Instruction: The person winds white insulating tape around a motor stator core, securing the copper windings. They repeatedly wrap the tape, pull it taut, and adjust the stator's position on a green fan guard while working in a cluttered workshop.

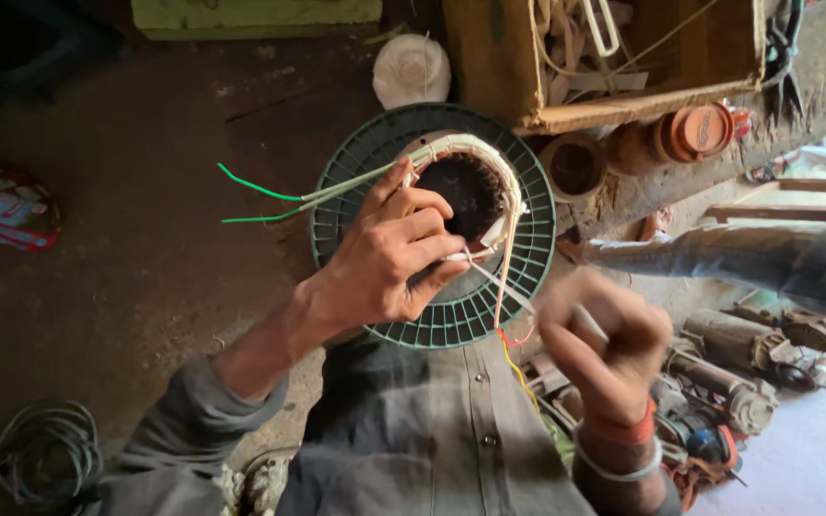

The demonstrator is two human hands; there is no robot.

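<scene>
A round motor stator (470, 191) with a dark slotted core and a white-wrapped winding rests on a green ribbed circular fan guard (528, 277) over my lap. My left hand (384, 253) grips the stator's near rim, fingers curled on the winding. My right hand (604, 339), blurred, is closed on a thin white thread (504, 282) that runs from the winding. Green wires (255, 186) stick out to the left; red and yellow leads (513, 344) hang below.
A wooden crate (528, 86) with white cords sits at the top. Beside it lie a white ball of thread (411, 69), orange cylindrical parts (695, 132), power tools (748, 382) at lower right, a coil of dark cable (45, 454) at lower left, and another person's leg (748, 253).
</scene>
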